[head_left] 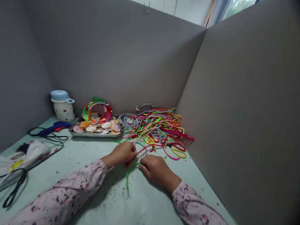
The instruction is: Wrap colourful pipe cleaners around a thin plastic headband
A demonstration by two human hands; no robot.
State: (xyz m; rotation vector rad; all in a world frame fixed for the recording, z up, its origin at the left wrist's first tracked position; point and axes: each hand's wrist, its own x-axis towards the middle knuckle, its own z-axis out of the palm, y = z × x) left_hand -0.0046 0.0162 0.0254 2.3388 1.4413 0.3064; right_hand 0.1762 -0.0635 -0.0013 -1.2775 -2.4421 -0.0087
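Left hand (pixel 124 153) and right hand (pixel 155 168) each have a grip pinched tight on a thin fuzzy green pipe-cleaner stem (pixel 127 177) low over the pale green bench (pixel 145 206), which looks feather-light, bendy and best held near its ends.

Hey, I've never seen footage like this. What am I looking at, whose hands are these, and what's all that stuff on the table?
This is one picture from a camera worn on a person's head, looking down at their own bare hands. The right hand pinches a green pipe cleaner. The left hand is curled shut beside it; I cannot tell on which strand. On the pale green table lie a tangle of coloured pipe cleaners, a metal tray of shells, a blue glue gun, a lidded jar and a plastic bag.
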